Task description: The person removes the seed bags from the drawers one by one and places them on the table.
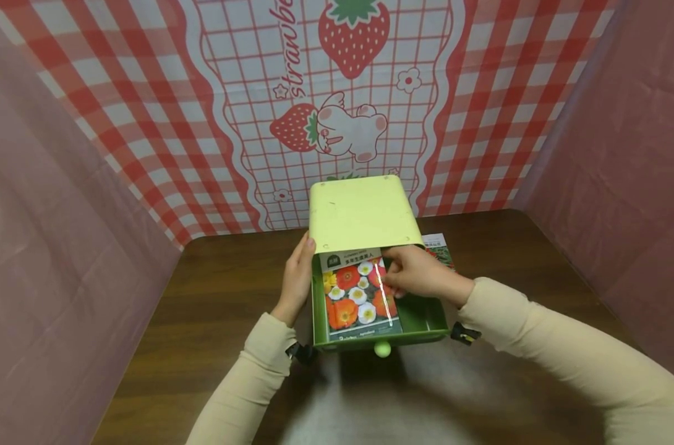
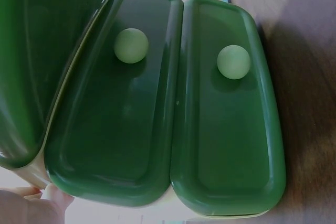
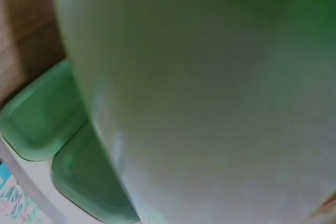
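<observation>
A pale yellow-green drawer cabinet (image 1: 365, 213) stands on the table with its dark green top drawer (image 1: 426, 312) pulled out. Inside the drawer lies a flower seed packet (image 1: 356, 300) printed with red, orange and white poppies. My right hand (image 1: 420, 272) reaches into the drawer and pinches the packet's right edge with curled fingers. Along the cabinet's left side, my left hand (image 1: 298, 275) rests with fairly straight fingers near the front corner. In the left wrist view, part of the left hand (image 2: 37, 205) touches the cabinet's side; the open drawer's underside fills most of the right wrist view.
Two closed lower drawers (image 2: 128, 129) with round knobs sit below the open one. Another seed packet (image 1: 438, 247) lies on the table (image 1: 509, 266) right of the cabinet, partly behind the right hand. A red checked strawberry cloth (image 1: 482, 111) hangs behind, with pink cloth (image 1: 610, 154) at the sides.
</observation>
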A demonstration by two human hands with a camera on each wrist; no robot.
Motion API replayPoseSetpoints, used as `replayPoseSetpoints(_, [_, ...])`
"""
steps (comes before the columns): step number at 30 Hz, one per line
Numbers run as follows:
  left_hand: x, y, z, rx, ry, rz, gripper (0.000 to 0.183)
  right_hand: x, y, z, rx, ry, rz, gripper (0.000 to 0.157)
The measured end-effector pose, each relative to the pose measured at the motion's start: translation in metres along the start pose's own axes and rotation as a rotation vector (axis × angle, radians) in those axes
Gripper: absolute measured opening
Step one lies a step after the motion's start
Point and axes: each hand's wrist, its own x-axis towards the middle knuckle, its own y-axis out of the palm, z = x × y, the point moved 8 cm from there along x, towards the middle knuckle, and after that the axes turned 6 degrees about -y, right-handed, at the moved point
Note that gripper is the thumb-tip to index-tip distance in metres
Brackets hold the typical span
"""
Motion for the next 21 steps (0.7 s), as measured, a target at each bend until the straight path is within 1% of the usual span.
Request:
replayPoseSetpoints(9, [-0.0007, -0.0003, -0.0001, 0.006, -0.002, -0.003, 0.056, -0.0011, -0.0032, -0.0009, 0.064, 0.015, -0.029, 0.049])
replayPoseSetpoints(12, [-0.001, 0.0, 0.0007, -0.002, -0.01, 0.003, 0.056, -0.0004, -0.0012, -0.0026, 0.079, 0.024, -0.029, 0.052])
replayPoseSetpoints(17, [-0.0003, -0.0003, 0.0013, 0.007, -0.016, 0.001, 0.056, 0.0002, -0.0001, -0.0036, 0.074, 0.027, -0.032, 0.059])
replayPoseSetpoints(21, [-0.0008, -0.0004, 0.0009, 0.019, -0.017, -0.002, 0.055, 0.0005, -0.0006, -0.0044, 0.057, 0.039, -0.037, 0.056])
